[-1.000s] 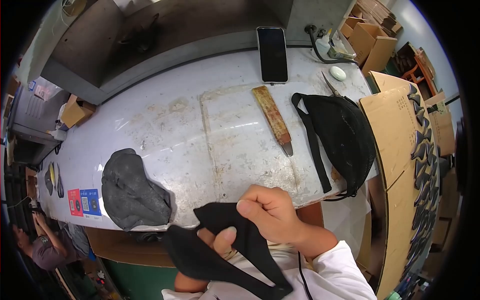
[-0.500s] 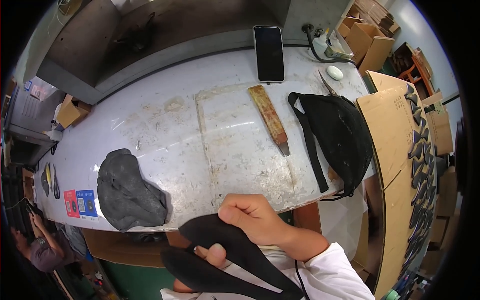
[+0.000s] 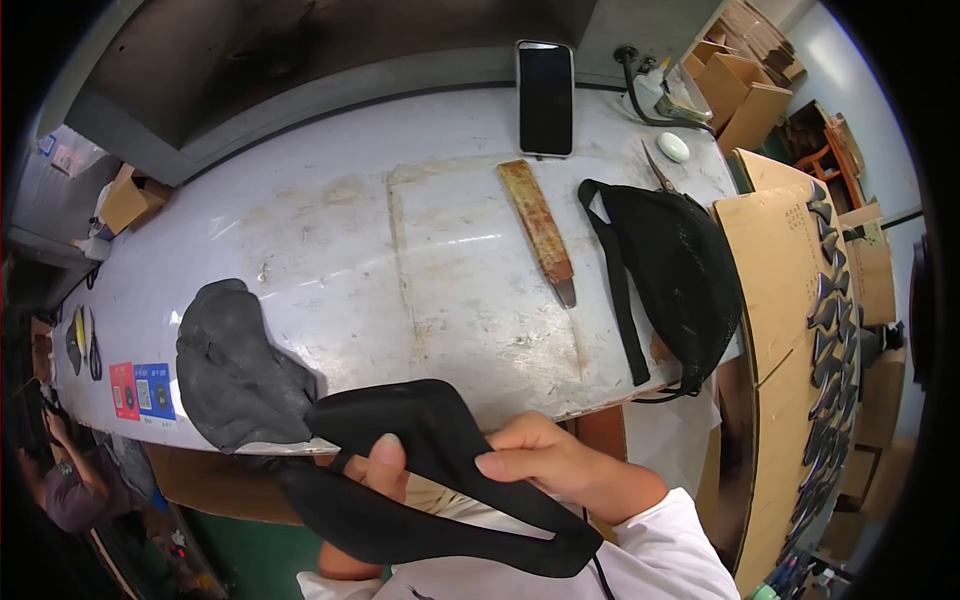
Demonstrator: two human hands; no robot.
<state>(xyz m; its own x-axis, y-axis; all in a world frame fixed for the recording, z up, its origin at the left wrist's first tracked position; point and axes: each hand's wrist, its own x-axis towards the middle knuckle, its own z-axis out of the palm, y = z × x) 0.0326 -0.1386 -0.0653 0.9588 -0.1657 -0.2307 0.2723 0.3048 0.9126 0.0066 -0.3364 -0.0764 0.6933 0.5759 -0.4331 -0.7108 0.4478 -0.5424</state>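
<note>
In front of my body I hold a black piece [image 3: 440,425], smooth and looped like a shoe upper with a long opening between its two sides. My left hand [image 3: 385,470] grips it from inside the loop, thumb on its upper side, with the other fingers mostly hidden. My right hand [image 3: 550,462] pinches the upper side's edge farther right. The far left tip of the piece overlaps the edge of a dark grey, crumpled soft lump [image 3: 235,365] on the white table [image 3: 460,270]. A short knife [image 3: 538,220] with a worn wrapped handle lies beyond my hands.
A phone [image 3: 546,100] leans at the back. Right of the knife lie a black bag [image 3: 680,280], scissors [image 3: 660,168] and a white oval object [image 3: 674,148]. Cardboard [image 3: 770,260] bearing several dark curved pieces stands at the right. Another person [image 3: 75,485] is at far left.
The black piece has swung up and left, its tip now over the grey lump's edge. My right hand has slid down and right along it; the left thumb now presses its upper side.
</note>
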